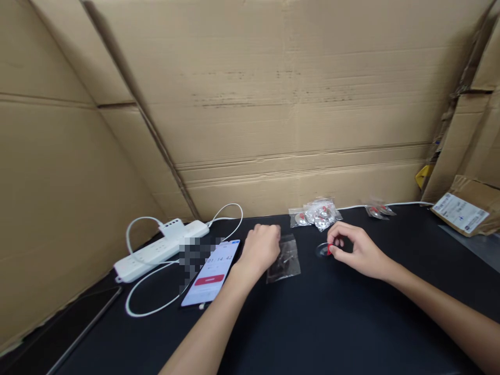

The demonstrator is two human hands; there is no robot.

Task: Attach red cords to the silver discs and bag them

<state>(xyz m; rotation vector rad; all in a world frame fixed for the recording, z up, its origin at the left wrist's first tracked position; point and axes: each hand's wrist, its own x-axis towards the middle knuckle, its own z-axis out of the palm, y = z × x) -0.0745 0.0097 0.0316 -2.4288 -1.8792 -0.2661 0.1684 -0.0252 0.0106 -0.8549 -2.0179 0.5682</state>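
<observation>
Right hand (361, 253) pinches a clear disc (322, 250) by its red part (329, 249). Left hand (261, 247) curled, at left of plastic bag (288, 261); grip cannot be determined.

Left hand (261, 245) curls downward; right hand (357, 251) pinches.

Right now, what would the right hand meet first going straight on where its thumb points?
Beyond the clear disc it pinches, probably the plastic bag by the left hand; depth is unclear.
</observation>
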